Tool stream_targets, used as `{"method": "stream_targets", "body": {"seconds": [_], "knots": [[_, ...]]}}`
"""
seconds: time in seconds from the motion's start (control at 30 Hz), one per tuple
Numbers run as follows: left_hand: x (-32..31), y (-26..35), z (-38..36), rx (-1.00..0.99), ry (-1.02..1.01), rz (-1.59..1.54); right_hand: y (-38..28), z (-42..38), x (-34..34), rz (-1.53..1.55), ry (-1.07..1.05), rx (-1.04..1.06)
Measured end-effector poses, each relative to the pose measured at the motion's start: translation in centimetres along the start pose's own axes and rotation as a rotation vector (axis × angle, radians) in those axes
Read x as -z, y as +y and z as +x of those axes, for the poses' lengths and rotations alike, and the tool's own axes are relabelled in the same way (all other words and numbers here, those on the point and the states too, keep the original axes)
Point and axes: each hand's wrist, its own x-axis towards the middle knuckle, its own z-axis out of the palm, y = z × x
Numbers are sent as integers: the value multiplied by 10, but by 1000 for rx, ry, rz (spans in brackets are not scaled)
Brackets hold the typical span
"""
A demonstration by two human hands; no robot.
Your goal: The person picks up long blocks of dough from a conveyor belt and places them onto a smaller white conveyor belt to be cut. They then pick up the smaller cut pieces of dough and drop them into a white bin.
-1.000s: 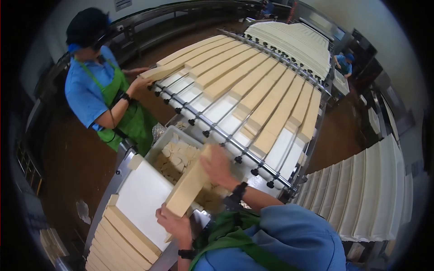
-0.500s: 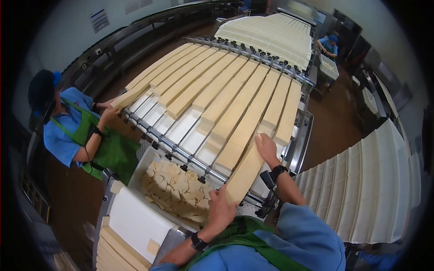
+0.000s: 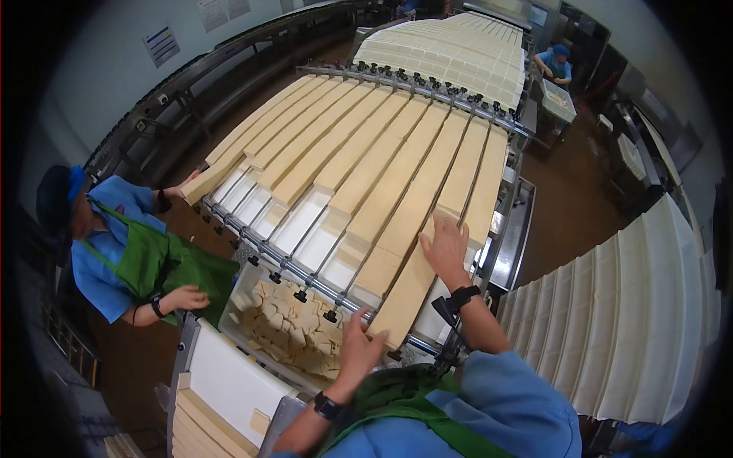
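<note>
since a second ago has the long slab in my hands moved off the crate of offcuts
Yes: the slab now lies flat in a conveyor lane, right of the crate, both hands pressing it.

Long slab (image 3: 403,294) lying lengthwise on the conveyor (image 3: 305,221), in the lane second from the right, near end just over the front roller bar (image 3: 305,276). Right hand (image 3: 443,246) flat on top of the slab's far part; left hand (image 3: 359,347) at its near end. More slabs (image 3: 359,153) side by side in the lanes to the left and right. Bin of offcuts (image 3: 290,328) below the bar, left of the left hand. Stacked slabs (image 3: 202,420) on the desk (image 3: 225,378) in front of the bin. Co-worker (image 3: 114,252) at the conveyor's left edge, one hand on the leftmost slab (image 3: 200,183). Second conveyor (image 3: 641,320) to the right.
</note>
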Motion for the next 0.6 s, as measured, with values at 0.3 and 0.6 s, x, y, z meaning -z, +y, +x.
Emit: {"method": "stream_targets", "body": {"seconds": [0.3,0.6], "knots": [[-41,4,39,-33,75,-198,-31,-75,46,376,-379,117],[-64,-20,55,13,79,-320,-51,-111,69,384,-659,217]]}}
